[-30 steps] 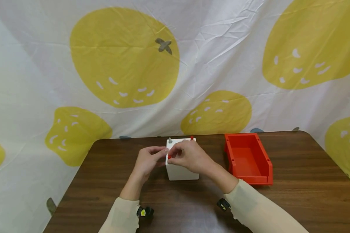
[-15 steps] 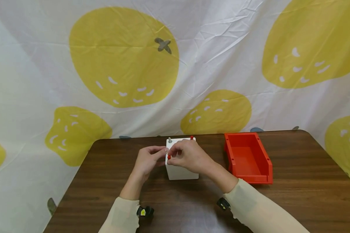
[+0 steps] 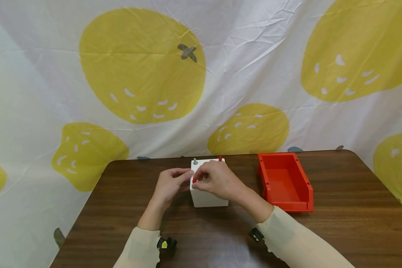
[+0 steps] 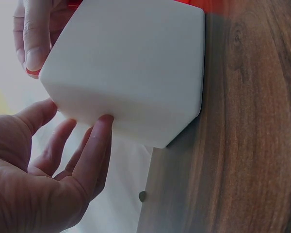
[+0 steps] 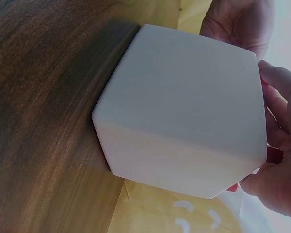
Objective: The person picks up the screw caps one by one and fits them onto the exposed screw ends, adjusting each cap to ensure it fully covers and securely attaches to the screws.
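A white block (image 3: 210, 199) with rounded edges stands on the table. A thin metal post (image 3: 195, 161) rises from its back left top corner and a red cap (image 3: 220, 158) from the back right. Over the front left corner, my right hand (image 3: 221, 180) pinches a small red cap (image 3: 194, 181) between thumb and fingertips. Another red piece (image 5: 275, 154) shows by the top edge under my right hand in the right wrist view. My left hand (image 4: 53, 165) touches the block's left side with fairly straight fingers, its thumb at the top edge. The pinched cap's lower end is hidden.
An open red bin (image 3: 284, 182) stands on the table to the right of the block. Behind the brown wooden table (image 3: 120, 208) hangs a white cloth (image 3: 241, 74) printed with yellow fruit. A dark camera strap (image 3: 166, 243) sits at each wrist.
My right fingertips shift very slightly around the red cap, which shows a little more in the middle frame than now. The block, bin and left hand keep their places.
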Tool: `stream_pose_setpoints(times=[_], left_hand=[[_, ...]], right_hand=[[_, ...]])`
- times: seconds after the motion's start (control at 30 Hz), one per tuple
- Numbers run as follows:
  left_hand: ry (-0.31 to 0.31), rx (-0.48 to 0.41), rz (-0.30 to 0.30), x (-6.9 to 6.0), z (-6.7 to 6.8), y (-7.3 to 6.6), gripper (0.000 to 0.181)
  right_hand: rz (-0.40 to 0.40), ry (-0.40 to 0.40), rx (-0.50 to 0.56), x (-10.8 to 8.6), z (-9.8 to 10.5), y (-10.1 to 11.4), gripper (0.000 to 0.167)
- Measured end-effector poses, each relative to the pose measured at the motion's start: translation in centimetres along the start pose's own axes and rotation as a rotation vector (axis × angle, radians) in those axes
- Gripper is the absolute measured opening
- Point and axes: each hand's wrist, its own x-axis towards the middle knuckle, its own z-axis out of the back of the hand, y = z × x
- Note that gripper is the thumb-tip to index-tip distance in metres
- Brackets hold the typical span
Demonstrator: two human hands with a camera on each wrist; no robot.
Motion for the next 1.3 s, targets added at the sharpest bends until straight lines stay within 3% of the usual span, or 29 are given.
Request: stream_pose_setpoints(times=[0.23, 0.5, 1.3], left_hand=[[0.000, 0.014, 0.002, 0.0, 0.1, 0.3, 0.026], [-0.007, 0.021, 0.003, 0.0, 0.1, 0.1, 0.029], [-0.015, 0.019, 0.014, 0.0, 0.0, 0.2, 0.028]], right_hand=[[0.027, -0.007, -0.034, -0.2, 0.3, -0.1, 0.017], [-0.026, -0.002, 0.036, -0.9, 1.5, 0.4, 0.029], [-0.175, -0.132, 0.065, -4.4, 7.3, -2.1, 0.022]])
